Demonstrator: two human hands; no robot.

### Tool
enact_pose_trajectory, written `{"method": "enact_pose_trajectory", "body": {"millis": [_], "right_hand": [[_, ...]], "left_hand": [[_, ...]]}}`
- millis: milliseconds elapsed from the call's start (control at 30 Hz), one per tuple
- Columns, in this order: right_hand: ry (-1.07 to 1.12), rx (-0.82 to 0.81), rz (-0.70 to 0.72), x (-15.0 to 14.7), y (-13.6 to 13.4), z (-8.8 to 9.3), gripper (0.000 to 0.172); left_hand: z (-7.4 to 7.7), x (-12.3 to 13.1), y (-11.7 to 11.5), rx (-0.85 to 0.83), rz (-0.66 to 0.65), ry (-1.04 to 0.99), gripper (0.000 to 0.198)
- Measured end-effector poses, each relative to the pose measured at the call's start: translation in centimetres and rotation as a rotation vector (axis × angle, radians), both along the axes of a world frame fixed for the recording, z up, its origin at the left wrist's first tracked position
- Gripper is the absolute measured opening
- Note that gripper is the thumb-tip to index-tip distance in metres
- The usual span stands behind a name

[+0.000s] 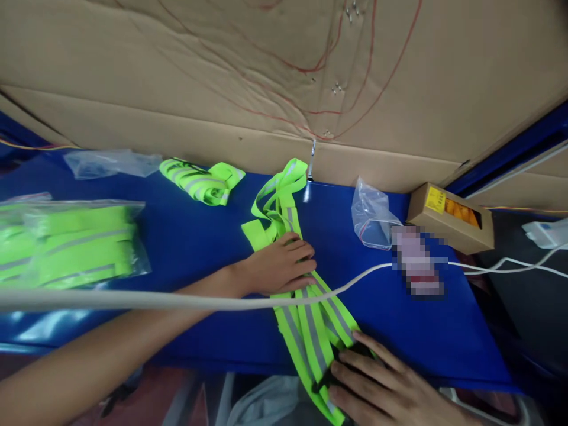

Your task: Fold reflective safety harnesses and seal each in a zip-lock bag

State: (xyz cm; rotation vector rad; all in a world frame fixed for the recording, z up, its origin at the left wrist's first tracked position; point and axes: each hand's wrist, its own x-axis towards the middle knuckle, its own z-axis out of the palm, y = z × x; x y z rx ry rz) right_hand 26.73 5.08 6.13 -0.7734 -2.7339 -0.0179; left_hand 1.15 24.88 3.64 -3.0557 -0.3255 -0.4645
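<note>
A fluorescent yellow-green reflective belt (306, 319) with silver stripes runs in several layered straps from the middle of the table over its front edge. At its far end the straps bend into loose loops. My left hand (284, 263) lies across the upper part, fingers together and curled over the straps. Lower down, my right hand (381, 381) rests on the near end with fingers stretched and apart, touching the straps beside some black parts. Its palm side is hidden. A white cable (248, 304) passes in front of my left wrist and the belt.
Left on the blue table (213, 242) lies a clear bag of folded green belts (84, 239). A rolled belt (195, 177) and an empty plastic bag (110, 164) sit behind. At right are another bag (370, 216), a cardboard box (481, 231) and a pixelated item (417, 260). Cardboard (177, 112) stands behind.
</note>
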Motion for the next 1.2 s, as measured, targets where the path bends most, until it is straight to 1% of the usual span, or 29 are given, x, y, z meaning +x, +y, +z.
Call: {"method": "enact_pose_trajectory", "body": {"millis": [67,167,233,333,500,567,633,667,733,800,833,867,900,967,1000,1033,1133,1200], "right_hand": [[0.008,0.012,0.001,-0.1,-0.2,-0.5,0.031],[0.055,-0.025,-0.012,-0.3,0.0,-0.9,0.032],[0.114,-0.091,-0.026,-0.5,0.4,-0.7,0.032],[0.191,-0.24,-0.032,-0.9,1.2,-0.1,0.03],[0.162,-0.466,-0.066,-2.1,3.9,1.5,0.019],[0.12,-0.541,-0.078,-2.7,5.4,1.8,0.017],[0.076,-0.581,-0.063,-3.4,6.6,1.6,0.015],[0.062,-0.575,-0.062,-3.7,7.1,1.3,0.013],[0.058,-0.503,-0.097,-4.0,7.4,0.6,0.011],[0.078,-0.411,-0.123,-4.1,7.1,-0.3,0.011],[0.089,-0.373,-0.114,-3.9,6.8,-0.6,0.013],[0.093,-0.346,-0.091,-3.7,6.4,-0.9,0.017],[0.091,-0.324,-0.065,-3.5,6.0,-1.1,0.027],[0.063,-0.295,-0.042,-3.1,5.4,-1.2,0.057],[0.045,-0.29,-0.047,-3.0,5.2,-1.3,0.067],[0.029,-0.285,-0.058,-2.9,5.0,-1.3,0.07],[0.023,-0.217,-0.058,-3.2,4.8,-1.5,0.054],[0.035,-0.171,-0.021,-3.5,4.7,-1.3,0.051]], "left_hand": [[0.0,0.8,0.6,0.014,0.016,-0.015,0.034],[-0.2,1.9,1.7,0.016,0.037,-0.022,0.034],[-0.3,2.4,2.2,-0.002,0.054,-0.023,0.029],[-0.6,2.6,2.4,-0.024,0.095,-0.041,0.019],[-0.5,2.6,2.0,-0.045,0.146,-0.054,0.014],[-0.5,2.6,1.9,-0.058,0.15,-0.04,0.014],[-0.5,2.6,1.9,-0.064,0.153,-0.036,0.014],[-0.5,2.6,1.9,-0.064,0.155,-0.038,0.014],[-0.6,2.6,1.9,-0.065,0.158,-0.051,0.013],[-0.6,2.6,2.0,-0.069,0.159,-0.065,0.014],[-0.7,2.6,2.0,-0.073,0.162,-0.072,0.014],[-0.7,2.6,2.0,-0.079,0.162,-0.078,0.014],[-0.7,2.6,2.1,-0.086,0.163,-0.083,0.014],[-0.8,2.6,2.2,-0.1,0.16,-0.09,0.014],[-0.8,2.6,2.2,-0.105,0.158,-0.093,0.014],[-0.8,2.6,2.2,-0.105,0.155,-0.096,0.013],[-0.7,2.5,2.0,-0.088,0.155,-0.099,0.014],[-0.6,2.4,1.7,-0.08,0.155,-0.087,0.016]]}}
